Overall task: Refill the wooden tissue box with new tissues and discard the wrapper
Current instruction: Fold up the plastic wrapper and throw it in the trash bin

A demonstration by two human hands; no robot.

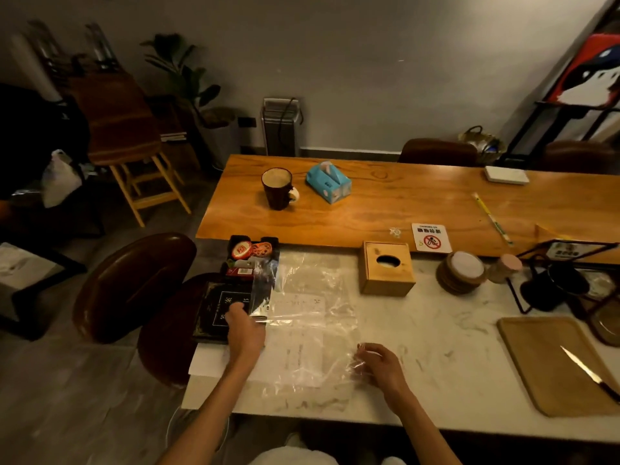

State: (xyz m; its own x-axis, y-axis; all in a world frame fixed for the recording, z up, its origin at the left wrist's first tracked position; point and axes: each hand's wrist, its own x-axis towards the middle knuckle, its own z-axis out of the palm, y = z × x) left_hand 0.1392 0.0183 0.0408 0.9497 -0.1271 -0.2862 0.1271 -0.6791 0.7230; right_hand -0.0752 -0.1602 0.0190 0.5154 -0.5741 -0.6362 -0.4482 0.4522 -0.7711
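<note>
**tb_fan:** you're on the wrapper bit right now imo. The clear wrapper (308, 307) is spread flat on the pale surface (436, 347) in front of you. Your right grip (377, 362) has its fingers curled in, pinching the near right edge of the film where it crinkles up. Your left grip (245, 330) is out at the film's left edge, partly over the dark box (214, 313) there

**woodshop22:** agree, though with the left I honestly cannot tell if you're pinching the film or just resting on it, the plastic is see-through and the light is dim. Thing is, the wooden tissue box (385, 268) sits upright just beside the wrapper's far right edge, top panel in place. Its oval slot is dark with nothing poking out, so I'd guess the refill part isn't done

**tb_fan:** yeah, and the only tissues that show plainly are in the blue tissue pack (328, 182), over on the wooden surface (385, 203) near the mug (277, 187), well apart from the box

**woodshop22:** so the next move calls for both grips to bunch that film up without it sliding away. It's thin, shiny and crinkly, with pale patches showing through. Then you need the box opened and tissues brought over
</note>
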